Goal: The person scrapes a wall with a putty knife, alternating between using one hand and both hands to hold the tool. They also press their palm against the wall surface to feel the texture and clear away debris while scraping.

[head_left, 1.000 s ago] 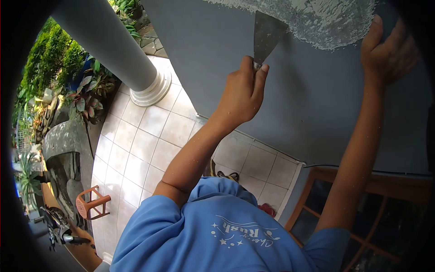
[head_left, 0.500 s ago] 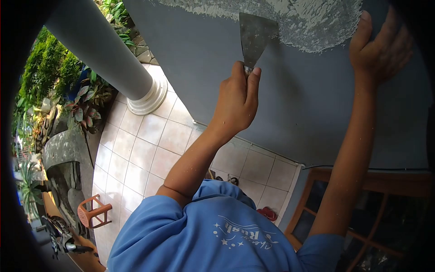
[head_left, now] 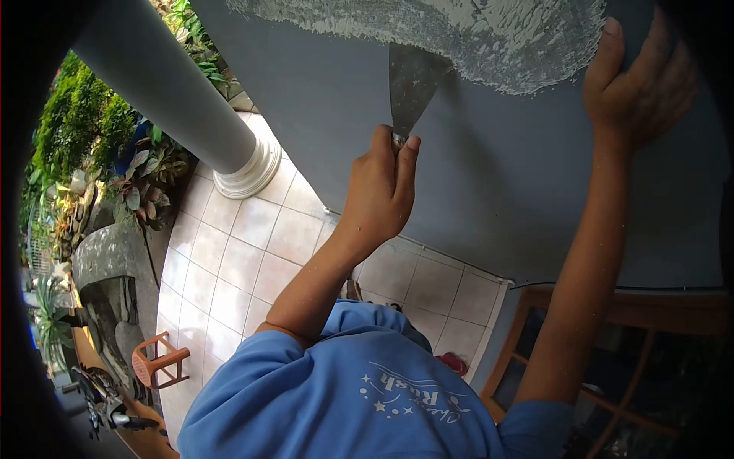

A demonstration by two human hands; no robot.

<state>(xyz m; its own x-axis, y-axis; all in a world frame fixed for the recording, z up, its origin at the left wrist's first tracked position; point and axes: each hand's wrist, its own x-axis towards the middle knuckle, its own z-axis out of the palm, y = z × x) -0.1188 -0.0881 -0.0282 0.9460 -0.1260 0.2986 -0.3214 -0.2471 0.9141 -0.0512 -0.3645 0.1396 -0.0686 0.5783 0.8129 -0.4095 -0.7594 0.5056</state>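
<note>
My left hand point(head_left: 380, 187) is wrapped around the handle of a putty knife point(head_left: 414, 84), whose wide metal blade points up. The blade's broad edge is at the lower border of a rough patch of whitish filler point(head_left: 520, 46) on the grey wall point(head_left: 489, 168). Most of the handle is hidden in my fingers. To the right, my right hand point(head_left: 638, 84) rests against the wall beside the patch, with thumb and fingers apart and nothing held. Its fingertips fade into the dark edge of the view.
A round grey column point(head_left: 176, 92) stands on the tiled floor point(head_left: 252, 229) at the left. An orange plastic stool point(head_left: 160, 359) is at lower left, near a motorcycle point(head_left: 107, 405). Plants point(head_left: 76, 122) grow beyond. A wood-framed window point(head_left: 527, 321) is at lower right.
My left hand has moved the putty knife down and slightly left, so the blade now sits lower against the filler's border. My right hand has stayed nearly in place.
</note>
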